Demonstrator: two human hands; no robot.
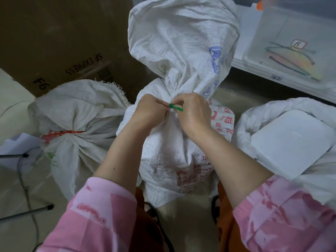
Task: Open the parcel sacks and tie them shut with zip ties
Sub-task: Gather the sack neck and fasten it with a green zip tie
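Pale floor (236, 88) under you, big cardboard box (60, 39) marked SF EXPRESS at far left, clear plastic bin (291, 33) on shelf far right. White woven sack (181, 51) stands centre between your knees, neck gathered, loose top flopping away from you (red and blue print on cloth). Tied sack (76, 124) with red tie (61, 133) lies at left; open sack (272, 110) at right. Your left hand (151, 110) and right hand (194, 113) both curl tight at gathered neck, fingers pinching green zip tie (176, 107) there.
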